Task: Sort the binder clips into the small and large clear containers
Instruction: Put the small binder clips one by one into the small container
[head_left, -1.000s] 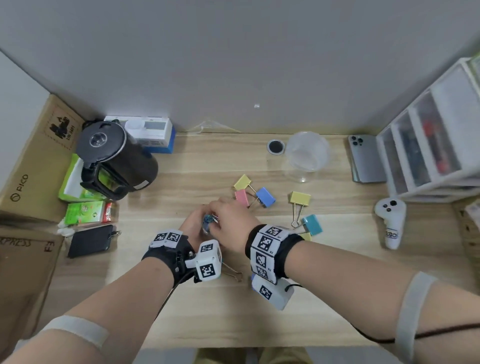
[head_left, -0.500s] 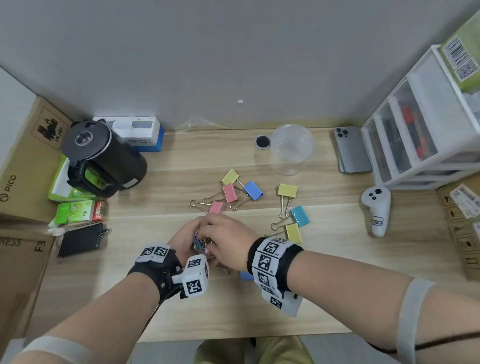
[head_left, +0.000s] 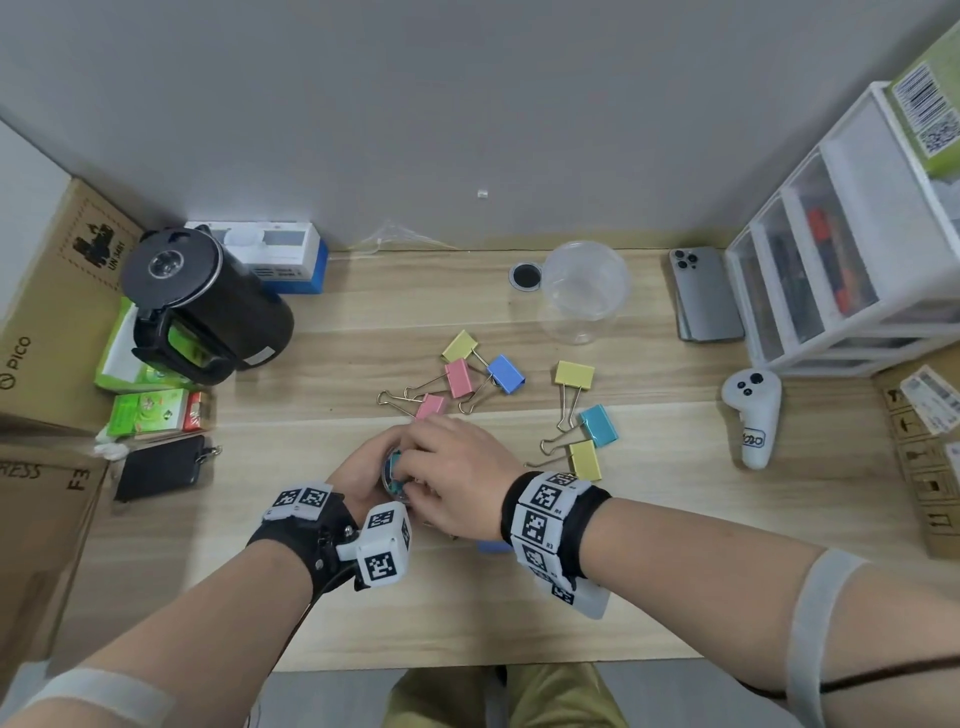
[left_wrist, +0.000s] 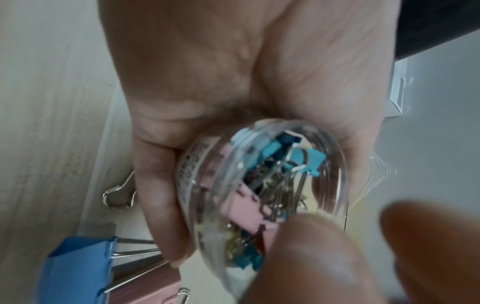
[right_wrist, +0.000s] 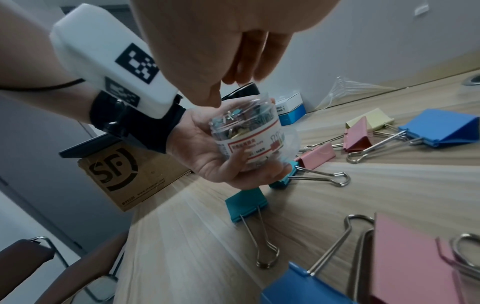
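Note:
My left hand (head_left: 363, 480) grips a small clear container (head_left: 393, 475) just above the table; it is packed with small binder clips (left_wrist: 262, 185). My right hand (head_left: 452, 467) hovers over its open mouth with bent fingers (right_wrist: 244, 67) pointing down at the rim. Whether those fingers hold a clip is hidden. Several large clips lie beyond the hands: yellow (head_left: 460, 345), pink (head_left: 458, 378), blue (head_left: 506, 372), teal (head_left: 598, 425). A blue clip (head_left: 493, 545) peeks out under my right wrist. The large clear container (head_left: 584, 291) stands empty at the back.
A black kettle (head_left: 208, 306) and cardboard boxes (head_left: 47, 312) crowd the left side. A phone (head_left: 706, 296), a white controller (head_left: 753, 415) and a drawer unit (head_left: 841, 260) sit at the right. A black wallet (head_left: 161, 470) lies left of my hands.
Both hands stay together at the small container and have drifted slightly toward the table's front edge. More of the large clips behind them are now uncovered.

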